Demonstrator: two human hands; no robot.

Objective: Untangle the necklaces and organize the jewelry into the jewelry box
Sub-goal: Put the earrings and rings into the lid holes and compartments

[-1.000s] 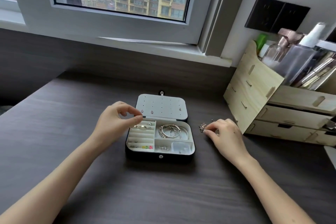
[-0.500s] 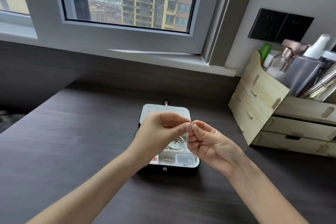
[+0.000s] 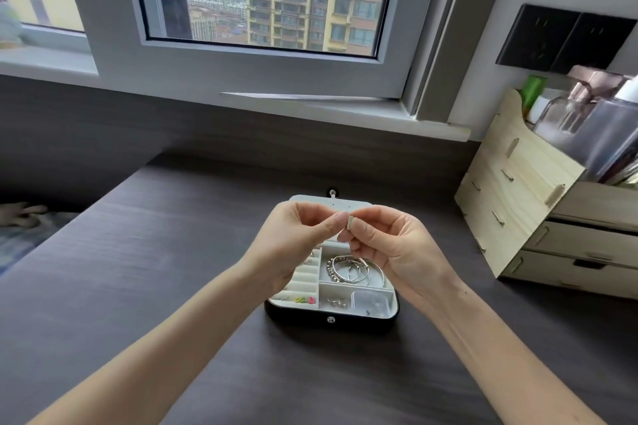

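An open black jewelry box (image 3: 331, 320) with a white lined interior lies on the dark desk, its lid flat behind it. Silver bangles (image 3: 348, 268) fill its upper right compartment; small coloured earrings (image 3: 305, 299) sit at the lower left. Above the box, my left hand (image 3: 297, 238) and my right hand (image 3: 386, 241) meet fingertip to fingertip. Both pinch a tiny silver piece of jewelry (image 3: 350, 221) between thumb and forefinger. The hands hide most of the lid and the ring rolls.
A wooden drawer organizer (image 3: 524, 203) with bottles on top stands at the right on the dark wooden desk (image 3: 138, 269). A window sill and wall run behind. Black wall sockets (image 3: 562, 38) hang above the organizer.
My right hand picked a small piece up off the desk beside the box and rose over the box. My left hand left the ring rolls and joined it. The view tilted upward.
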